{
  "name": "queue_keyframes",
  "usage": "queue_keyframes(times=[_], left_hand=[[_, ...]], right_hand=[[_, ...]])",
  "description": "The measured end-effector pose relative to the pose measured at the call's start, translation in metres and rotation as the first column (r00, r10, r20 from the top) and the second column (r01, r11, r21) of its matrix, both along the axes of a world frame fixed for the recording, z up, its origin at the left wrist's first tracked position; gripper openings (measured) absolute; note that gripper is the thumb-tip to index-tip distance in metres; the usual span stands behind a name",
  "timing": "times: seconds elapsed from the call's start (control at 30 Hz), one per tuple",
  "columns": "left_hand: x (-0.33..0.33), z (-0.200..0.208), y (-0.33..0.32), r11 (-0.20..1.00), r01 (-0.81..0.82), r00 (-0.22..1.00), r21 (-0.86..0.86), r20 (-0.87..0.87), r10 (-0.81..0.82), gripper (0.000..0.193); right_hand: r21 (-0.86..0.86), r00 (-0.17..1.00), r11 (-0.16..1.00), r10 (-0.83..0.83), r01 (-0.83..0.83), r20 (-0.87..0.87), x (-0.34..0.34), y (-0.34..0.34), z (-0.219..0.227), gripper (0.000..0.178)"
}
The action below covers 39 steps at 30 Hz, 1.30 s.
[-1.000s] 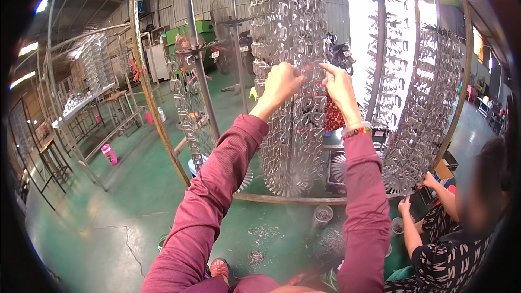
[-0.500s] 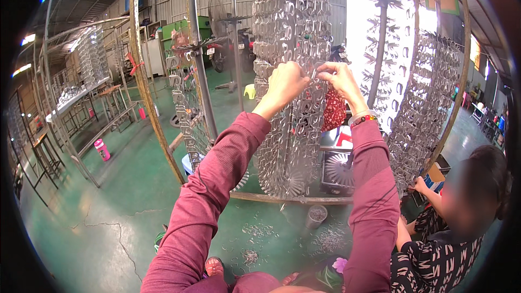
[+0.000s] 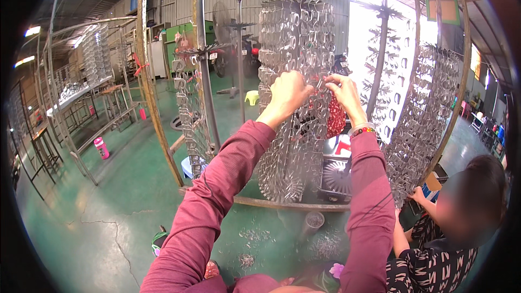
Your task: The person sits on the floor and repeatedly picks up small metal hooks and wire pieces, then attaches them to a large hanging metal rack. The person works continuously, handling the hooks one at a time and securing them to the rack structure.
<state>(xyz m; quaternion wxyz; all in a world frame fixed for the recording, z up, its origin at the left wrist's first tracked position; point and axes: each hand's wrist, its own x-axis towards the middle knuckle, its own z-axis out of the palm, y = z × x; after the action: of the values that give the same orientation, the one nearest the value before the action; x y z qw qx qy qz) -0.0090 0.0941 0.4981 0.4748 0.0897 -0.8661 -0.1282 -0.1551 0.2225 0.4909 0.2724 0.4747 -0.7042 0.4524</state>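
Note:
In front of me hangs a tall round rack of U-shaped metal pieces (image 3: pixel 296 38), linked in dense vertical rows. My left hand (image 3: pixel 291 93) is closed against its upper middle, the back of the hand toward me. Just to the right, my right hand (image 3: pixel 345 96) pinches at the same rows, thumb and fingertips bent inward. The fingertips of both hands meet the shiny pieces, and what they grip is too small or hidden to make out. A red patterned cloth (image 3: pixel 336 114) shows behind the rack, beside my right wrist.
At right, another hung rack (image 3: pixel 426 114) stands near a seated person (image 3: pixel 439 244) in patterned clothes. A narrower one (image 3: pixel 190 103) hangs left. A metal frame bar (image 3: pixel 287 204) crosses below. Loose metal bits (image 3: pixel 325 244) and a cup (image 3: pixel 313 221) are on the floor.
The view has tilted up slightly, so the racks sit lower in it. Both hands stay closed at the same rack; my right hand has shifted slightly down along it.

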Motion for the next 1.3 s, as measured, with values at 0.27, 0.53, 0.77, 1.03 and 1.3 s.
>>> queue_keyframes(times=[0.27, 0.53, 0.77, 1.03, 1.3], left_hand=[[-0.020, -0.008, 0.011, 0.998, -0.024, 0.996, -0.060, -0.090, 0.019, 0.028], [-0.026, 0.001, 0.008, 0.990, -0.023, 0.999, -0.141, -0.039, 0.017, 0.030], [-0.023, -0.004, -0.006, 0.978, -0.033, 0.999, -0.206, -0.045, 0.024, 0.021], [-0.050, -0.007, -0.012, 0.982, -0.016, 0.979, -0.190, -0.202, -0.023, 0.017], [-0.075, -0.017, -0.019, 0.962, -0.002, 0.891, -0.271, -0.437, -0.122, 0.018]], right_hand=[[-0.040, 0.999, 0.998, -0.044, 0.043, -0.024, -0.032, -0.003, -0.014, 0.025], [-0.173, 0.999, 0.984, 0.046, -0.047, -0.009, -0.008, 0.008, -0.009, 0.032], [-0.165, 0.938, 0.963, -0.153, 0.211, 0.310, 0.086, 0.032, -0.148, 0.023], [0.050, 0.544, 0.996, -0.083, 0.076, 0.835, 0.137, 0.024, -0.378, 0.028], [0.069, 0.677, 0.996, -0.090, 0.058, 0.730, 0.130, -0.008, -0.389, 0.034]])
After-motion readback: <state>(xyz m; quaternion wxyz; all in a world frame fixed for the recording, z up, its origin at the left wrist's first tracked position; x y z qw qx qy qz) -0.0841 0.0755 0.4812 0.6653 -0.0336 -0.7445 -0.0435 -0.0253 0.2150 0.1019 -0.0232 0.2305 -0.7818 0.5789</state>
